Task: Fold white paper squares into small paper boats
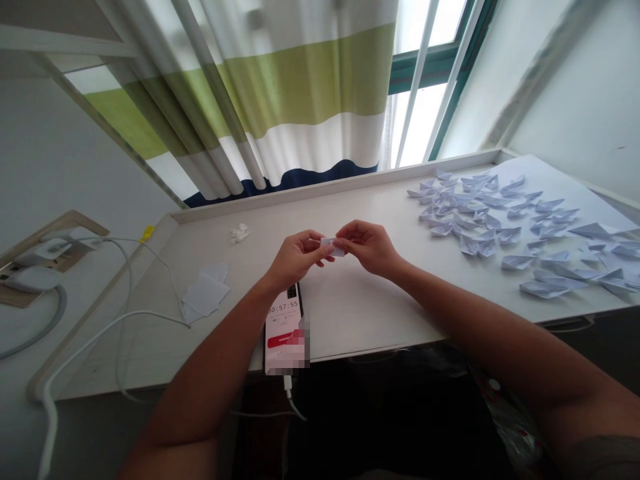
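Note:
A small folded piece of white paper (327,241) is held above the middle of the white desk. My left hand (296,259) pinches its left side between thumb and fingers. On the right side, my right hand (367,247) grips the same paper with thumb and forefinger. The fingertips cover much of it, so the fold's exact shape is hidden. Below my left wrist lies a phone (284,333) with a timer on its screen, partly behind my forearm.
Many folded paper boats (480,207) crowd the desk's right side, near a large white sheet (545,180). Loose paper squares (207,293) and a crumpled tissue (240,233) lie to the left. White cables (120,320) run from a power socket (55,253); another (295,403) plugs into the phone.

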Available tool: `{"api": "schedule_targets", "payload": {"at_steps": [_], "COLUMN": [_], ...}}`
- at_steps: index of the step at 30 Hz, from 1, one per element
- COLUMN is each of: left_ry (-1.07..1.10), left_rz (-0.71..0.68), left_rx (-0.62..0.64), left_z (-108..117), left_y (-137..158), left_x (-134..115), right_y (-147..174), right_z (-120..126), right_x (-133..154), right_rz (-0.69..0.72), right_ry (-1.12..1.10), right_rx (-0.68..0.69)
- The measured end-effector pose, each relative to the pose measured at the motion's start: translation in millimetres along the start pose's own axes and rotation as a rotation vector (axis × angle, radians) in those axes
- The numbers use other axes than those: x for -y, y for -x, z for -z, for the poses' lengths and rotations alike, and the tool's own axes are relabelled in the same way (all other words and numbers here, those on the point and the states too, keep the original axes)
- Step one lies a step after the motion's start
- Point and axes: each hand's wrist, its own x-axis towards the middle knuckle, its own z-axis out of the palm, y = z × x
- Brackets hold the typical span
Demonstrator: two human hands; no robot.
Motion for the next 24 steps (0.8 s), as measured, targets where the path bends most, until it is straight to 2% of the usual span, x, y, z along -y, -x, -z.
{"api": "schedule_targets", "payload": {"at_steps": [8,14,17,20,24], "left_ry": [-0.085,-0.051,-0.003,0.043,0.071], "left_rz": [-0.097,-0.056,-0.025,-0.027,-0.057], "left_rx": [-0.078,-0.075,-0.117,-0.148,-0.117], "left_z": [-2,-4,-2,1,1], "left_y": [0,1,-1,-2,-2], "left_x": [0,-1,0,1,2], "right_y": [0,1,1,-1,-3], "right_z": [0,1,1,2,4], "right_x": [1,0,-4,-8,-7], "right_rz": [0.023,0.017,0.000,-0.017,-0.041], "right_ry": [-0.006,0.017,-0.011,-0.050,-0.075], "right_rx": [-0.009,0.012,0.046,0.089,0.098]}}
